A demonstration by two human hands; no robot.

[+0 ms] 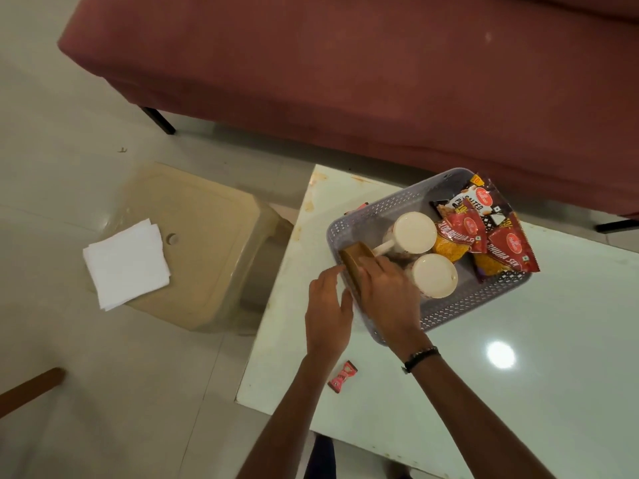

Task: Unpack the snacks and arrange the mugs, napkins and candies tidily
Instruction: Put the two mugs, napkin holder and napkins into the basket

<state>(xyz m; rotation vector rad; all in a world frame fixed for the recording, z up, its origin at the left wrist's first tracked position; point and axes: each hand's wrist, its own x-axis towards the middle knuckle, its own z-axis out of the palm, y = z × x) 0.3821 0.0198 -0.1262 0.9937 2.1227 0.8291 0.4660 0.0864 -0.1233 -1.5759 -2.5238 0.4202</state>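
A grey perforated basket (446, 314) stands on the white table (518, 392). Inside it are two white mugs (415, 233) (435, 275) and several red snack packets (484, 229) leaning over its right rim. A brown wooden holder (354, 259) stands upright at the basket's left wall. My right hand (389, 292) grips this holder from above. My left hand (328, 305) rests against the basket's left side, fingers apart, beside the holder. A red wrapped candy (342, 376) lies on the table near my wrists. A stack of white napkins (126, 264) lies on a beige stool.
The beige plastic stool (207, 243) stands left of the table on the tiled floor. A maroon sofa (345, 70) runs behind the table, its black leg (159, 121) at the left. Another red candy (359, 207) peeks out behind the basket. A brown wooden piece (31, 388) shows at lower left.
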